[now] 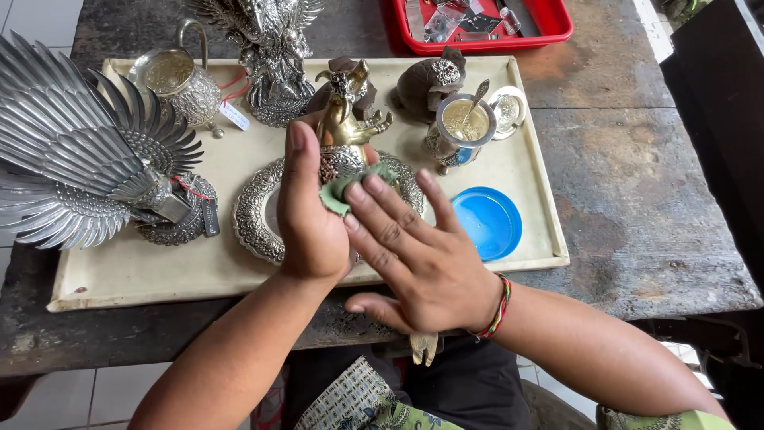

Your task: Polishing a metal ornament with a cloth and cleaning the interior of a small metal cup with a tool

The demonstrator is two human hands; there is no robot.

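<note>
My left hand [306, 215] is wrapped around a small gold-coloured figurine [346, 119] and holds it upright above an ornate silver plate [256, 215]. A small green cloth [342, 189] lies against the figurine's lower part. My right hand [418, 255], with a woven band on its wrist, presses that cloth to the figurine with its fingers stretched out. The figurine's base is hidden behind my hands.
A cream tray [541, 231] on a worn dark wooden table [637, 183] carries a large silver winged bird [79, 151], a silver jug [179, 80], a tall silver statue [270, 56], a dark carved piece [430, 80], a small cup with a spoon [465, 123] and a blue lid [487, 221]. A red tray [549, 24] sits behind.
</note>
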